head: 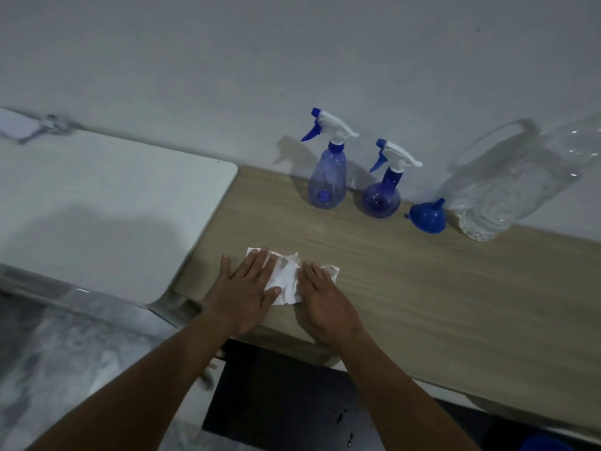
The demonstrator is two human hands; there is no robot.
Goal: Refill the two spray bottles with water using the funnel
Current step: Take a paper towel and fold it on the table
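Left hand (247, 288) and right hand (325, 297) press straight fingers flat on a paper towel (286, 278). Beyond them, both capped spray bottles (327, 177) look empty and the funnel (427, 216) lies unused, so refilling hasn't begun.

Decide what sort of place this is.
Likely a household utility corner: a wooden counter against a bare wall, a white appliance-like top beside it, and spray bottles with a water jug.
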